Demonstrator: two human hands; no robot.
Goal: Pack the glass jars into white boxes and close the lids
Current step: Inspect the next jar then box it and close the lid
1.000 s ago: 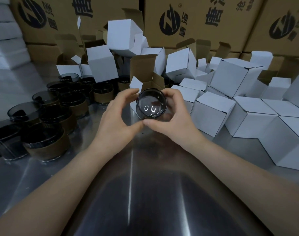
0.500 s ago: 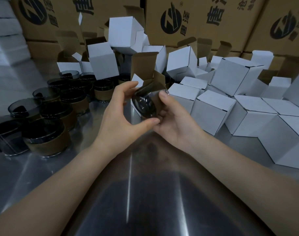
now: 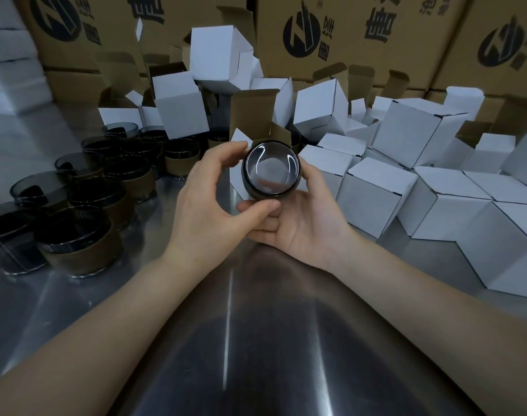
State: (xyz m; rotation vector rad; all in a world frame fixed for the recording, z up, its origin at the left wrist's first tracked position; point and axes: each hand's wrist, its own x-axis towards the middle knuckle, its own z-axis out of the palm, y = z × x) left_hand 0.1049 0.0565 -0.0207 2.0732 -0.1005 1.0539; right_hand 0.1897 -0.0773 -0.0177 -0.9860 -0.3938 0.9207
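On the far left edge, a pale stack of flat layers rises, too blurred to identify. Just right of it, a crowd of dark jars stands upright on the metal table, packed close together, most of them wrapped in a brown band around the lower half. Behind them lies a jumble of loose white boxes, some tilted, some with their flaps open.

At the centre, the left hand grasps the glass jar: its forefinger curls over the upper left of the rim and its thumb presses the lower edge. The jar is held off the table, lying on its side, with one round glass end turned toward the camera. Directly behind it stands an open box, white outside, with its brown lid flap upright; whether the jar touches the box cannot be told. The right hand cradles the jar from below and from the right, palm up, fingers curled beneath it and thumb lying along its right side.

Further right, closed boxes sit crowded side by side on the table. Large brown cartons printed with dark logos line the back.
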